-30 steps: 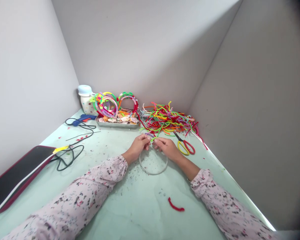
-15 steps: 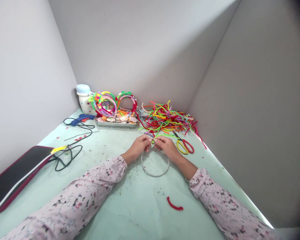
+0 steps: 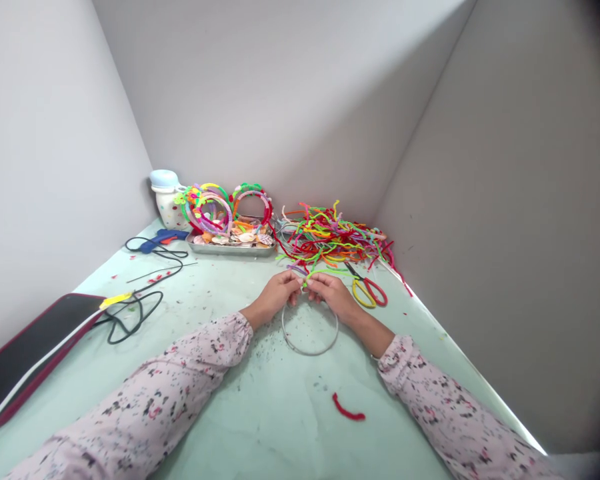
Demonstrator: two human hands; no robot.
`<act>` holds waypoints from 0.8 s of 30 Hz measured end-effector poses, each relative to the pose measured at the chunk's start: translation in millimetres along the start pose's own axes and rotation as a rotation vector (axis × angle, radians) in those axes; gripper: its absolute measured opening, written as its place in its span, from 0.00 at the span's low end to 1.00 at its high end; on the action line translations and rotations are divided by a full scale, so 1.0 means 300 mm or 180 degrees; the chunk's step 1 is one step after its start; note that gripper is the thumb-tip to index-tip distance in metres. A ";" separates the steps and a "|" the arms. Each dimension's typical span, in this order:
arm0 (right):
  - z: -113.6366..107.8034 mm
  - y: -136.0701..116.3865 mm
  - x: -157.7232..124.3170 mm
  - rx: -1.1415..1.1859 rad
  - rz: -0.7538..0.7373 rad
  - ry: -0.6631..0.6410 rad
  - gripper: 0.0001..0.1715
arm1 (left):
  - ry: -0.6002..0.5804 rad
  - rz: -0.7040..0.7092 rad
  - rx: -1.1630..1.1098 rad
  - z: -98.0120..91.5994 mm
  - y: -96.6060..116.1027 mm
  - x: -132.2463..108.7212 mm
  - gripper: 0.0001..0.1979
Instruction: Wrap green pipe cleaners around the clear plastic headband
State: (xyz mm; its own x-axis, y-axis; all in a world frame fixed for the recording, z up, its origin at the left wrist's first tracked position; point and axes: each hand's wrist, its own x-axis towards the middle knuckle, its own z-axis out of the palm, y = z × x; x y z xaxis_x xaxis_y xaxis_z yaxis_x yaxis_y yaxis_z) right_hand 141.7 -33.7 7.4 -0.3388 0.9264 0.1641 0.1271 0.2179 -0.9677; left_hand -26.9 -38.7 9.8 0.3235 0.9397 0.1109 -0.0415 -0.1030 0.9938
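A thin grey wire ring (image 3: pixel 310 353) rests low between my hands, its far side meeting my fingertips. My left hand (image 3: pixel 279 293) is closed in a pinch on the far left of that ring. Opposite it, my right hand (image 3: pixel 333 295) pinches a bright green pipe cleaner (image 3: pixel 330 271), which is bent around the ring at the fingertips and trails off to the right. A short purple pipe cleaner (image 3: pixel 297 269) shows just beyond the left fingers. The exact grip point is partly hidden by my fingers.
Scissors (image 3: pixel 370 292) with red and yellow handles lie right of my right hand. Behind are a pipe cleaner heap (image 3: pixel 330 233), a metal tray (image 3: pixel 230 249) of shells with wrapped headbands, a blue glue gun (image 3: pixel 160 241) and a lidded cup (image 3: pixel 169 203). A red piece (image 3: pixel 349 408) lies in front.
Both hands stay in nearly the same place on the ring and the green pipe cleaner. The whole view has shifted very slightly.
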 end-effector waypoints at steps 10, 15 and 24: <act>0.006 0.001 0.002 0.0110 0.0135 0.0131 0.16 | 0.0052 0.0048 0.0014 -0.008 -0.028 0.012 0.11; 0.008 -0.002 0.003 0.0098 0.0184 0.0160 0.17 | 0.0012 0.0011 0.0139 -0.010 -0.031 0.012 0.12; 0.006 0.004 0.002 0.0051 0.0115 0.0160 0.17 | 0.0034 -0.0048 0.0089 -0.003 -0.032 0.014 0.12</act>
State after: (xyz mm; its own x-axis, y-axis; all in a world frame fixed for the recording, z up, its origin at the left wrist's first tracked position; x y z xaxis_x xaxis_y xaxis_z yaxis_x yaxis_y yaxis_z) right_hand 140.2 -33.4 5.8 -0.2868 0.9480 0.1381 0.1232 0.1795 -0.9760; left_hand -26.2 -33.6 0.6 0.3137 0.9447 0.0960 -0.0103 -0.0977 0.9952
